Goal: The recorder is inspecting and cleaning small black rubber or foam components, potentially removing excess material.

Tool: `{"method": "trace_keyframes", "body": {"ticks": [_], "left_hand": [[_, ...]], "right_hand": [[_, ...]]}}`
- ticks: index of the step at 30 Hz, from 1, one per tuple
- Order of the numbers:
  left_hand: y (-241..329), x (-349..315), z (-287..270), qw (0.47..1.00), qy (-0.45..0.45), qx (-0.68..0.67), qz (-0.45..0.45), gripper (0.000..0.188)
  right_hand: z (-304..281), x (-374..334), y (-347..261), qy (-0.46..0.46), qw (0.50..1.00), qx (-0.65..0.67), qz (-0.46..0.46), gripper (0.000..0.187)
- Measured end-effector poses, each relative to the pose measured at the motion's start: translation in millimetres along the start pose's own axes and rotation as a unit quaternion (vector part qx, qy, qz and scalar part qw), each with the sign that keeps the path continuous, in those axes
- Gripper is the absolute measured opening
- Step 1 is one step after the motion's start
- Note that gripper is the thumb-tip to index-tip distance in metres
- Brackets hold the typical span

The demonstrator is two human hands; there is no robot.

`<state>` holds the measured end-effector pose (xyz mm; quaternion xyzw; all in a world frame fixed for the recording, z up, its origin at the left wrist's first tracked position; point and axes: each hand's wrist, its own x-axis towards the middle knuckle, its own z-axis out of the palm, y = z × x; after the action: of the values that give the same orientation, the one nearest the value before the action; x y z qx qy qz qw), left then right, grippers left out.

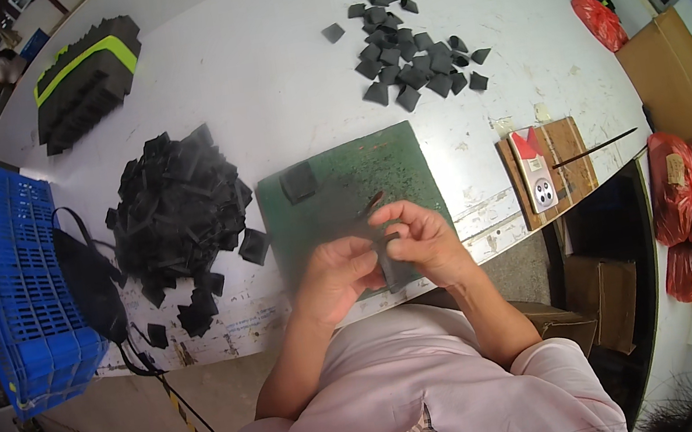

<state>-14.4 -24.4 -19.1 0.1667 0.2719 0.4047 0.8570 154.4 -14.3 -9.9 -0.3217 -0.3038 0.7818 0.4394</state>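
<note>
Dark piece (388, 270) partly hidden by right hand (426, 246)

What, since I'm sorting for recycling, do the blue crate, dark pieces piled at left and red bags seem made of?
Blue crate: probably rigid, slightly glossy plastic, judging by its regular lattice.
Dark pieces: matte, perhaps foam or rubber; their dull surface leaves it open.
Red bags: likely thin, glossy plastic film, given their highlights and creases.

Two hands (337, 277) (428, 247) — one mat (399, 164)
</note>
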Motion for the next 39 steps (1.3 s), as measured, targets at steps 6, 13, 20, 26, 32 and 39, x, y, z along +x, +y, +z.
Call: {"method": "trace_keyframes", "body": {"ticks": [6, 13, 20, 26, 32, 39], "left_hand": [[-4.3, 2.9, 10.5, 0.932, 0.144, 0.296, 0.153, 0.005], [-23.1, 13.8, 25.0, 0.649, 0.255, 0.589, 0.409, 0.005], [5.6, 15.7, 23.9, 0.990, 0.066, -0.065, 0.102, 0.015], [-11.8, 16.3, 30.7, 0.892, 0.212, 0.302, 0.263, 0.015], [28.6, 14.1, 53.7, 0.980, 0.124, -0.023, 0.155, 0.017], [38.9, 13.3, 36.3, 0.986, -0.020, -0.153, 0.068, 0.020]], "right_hand": [[12.2, -4.5, 1.3, 0.160, 0.786, -0.542, -0.249, 0.026], [21.2, 2.5, 9.1, 0.156, 0.722, -0.596, -0.315, 0.015], [8.8, 11.7, 14.2, 0.212, 0.819, -0.452, -0.283, 0.011], [7.5, 0.9, -7.1, 0.087, 0.982, 0.140, 0.089, 0.004], [27.9, 3.6, -49.0, 0.018, 0.996, -0.088, 0.013, 0.022], [18.8, 34.5, -47.6, -0.066, 0.992, -0.107, -0.011, 0.025]]}}
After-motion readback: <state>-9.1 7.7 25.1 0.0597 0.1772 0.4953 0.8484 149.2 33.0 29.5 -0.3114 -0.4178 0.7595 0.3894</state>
